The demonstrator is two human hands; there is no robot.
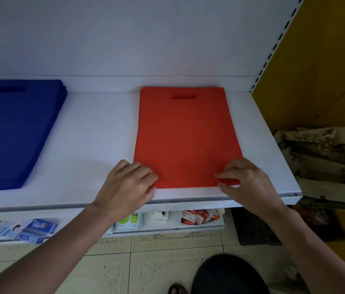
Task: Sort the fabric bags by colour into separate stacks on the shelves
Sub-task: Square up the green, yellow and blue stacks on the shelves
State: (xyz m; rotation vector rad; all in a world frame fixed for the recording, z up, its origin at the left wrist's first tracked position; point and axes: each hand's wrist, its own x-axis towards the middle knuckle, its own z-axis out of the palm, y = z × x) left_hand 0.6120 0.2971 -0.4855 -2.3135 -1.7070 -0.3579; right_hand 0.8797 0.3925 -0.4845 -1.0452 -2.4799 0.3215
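A red fabric bag (186, 136) with a cut-out handle lies flat on the white shelf (101, 132), right of centre, on top of a thin red stack. My left hand (128, 185) grips its near left corner with curled fingers. My right hand (245, 179) pinches its near right corner at the shelf's front edge. A thicker stack of blue bags (12, 134) lies at the left end of the same shelf, apart from both hands.
A lower shelf holds packaged goods (25, 229) and small red boxes (199, 217). A patterned cloth (326, 162) hangs beside the shelf's right end, against a yellow wall (320, 66). Tiled floor and a dark crate (254, 230) lie below.
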